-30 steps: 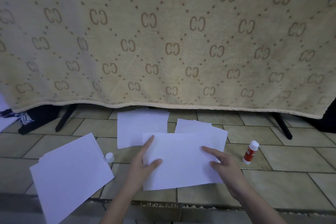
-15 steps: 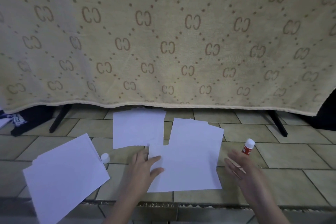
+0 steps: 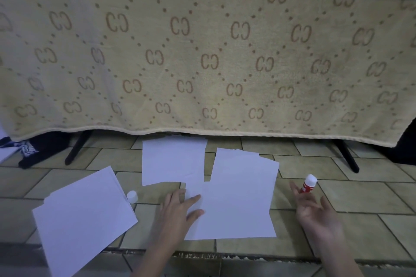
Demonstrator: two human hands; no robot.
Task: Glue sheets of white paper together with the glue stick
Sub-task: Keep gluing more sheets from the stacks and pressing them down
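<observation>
On sheet (image 3: 236, 207) left edge: left hand (image 3: 177, 209) flat; right hand (image 3: 315, 211) open near glue stick (image 3: 308, 184).

A beige patterned towel (image 3: 202, 58) hangs across the upper frame on black legs (image 3: 77, 150), above dim tiled floor (image 3: 360, 195).

Patterned beige towel (image 3: 202, 63) above tiled floor (image 3: 337, 198), dark cloth (image 3: 40, 148)

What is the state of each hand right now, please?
Left hand: open, fingers flat on the paper.
Right hand: open, holding nothing, beside the glue stick.
</observation>
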